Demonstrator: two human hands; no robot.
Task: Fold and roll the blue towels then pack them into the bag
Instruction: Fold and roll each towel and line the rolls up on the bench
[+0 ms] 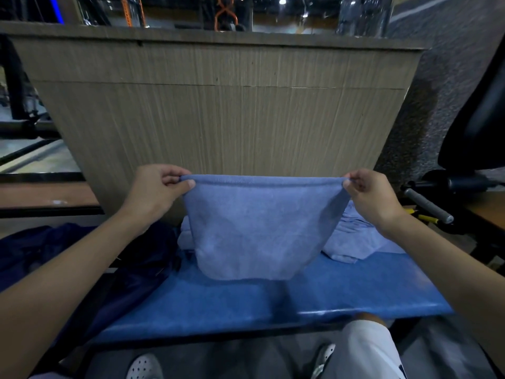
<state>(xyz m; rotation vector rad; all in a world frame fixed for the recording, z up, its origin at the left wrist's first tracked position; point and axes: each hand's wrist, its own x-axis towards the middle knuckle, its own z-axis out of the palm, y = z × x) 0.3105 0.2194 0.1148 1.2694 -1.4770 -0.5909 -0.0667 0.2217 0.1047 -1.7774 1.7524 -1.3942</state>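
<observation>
I'm holding a blue towel [259,225] up in front of me, stretched by its top edge between both hands. My left hand [161,187] is pinching the top left corner, thumb in front and fingers curled behind. My right hand [371,195] is doing the same at the top right corner, thumb and forefinger pressed together on the hem. The top edge is running nearly straight and taut between them, and the cloth is hanging down doubled. Its lower edge is hanging just above the blue padded bench [273,302], or brushing it; I cannot tell which.

Behind the hanging towel, more light blue towels [355,242] are lying crumpled on the bench toward the right, and a paler bundle [185,236] is peeking out at the left. Dark navy fabric [82,255] is slumping over the bench's left end, under my left forearm; I cannot tell whether it is the bag. A wood-grain panel [218,119] is standing upright beyond the bench, and a grey-gripped bar [426,205] is lying off to the right.
</observation>
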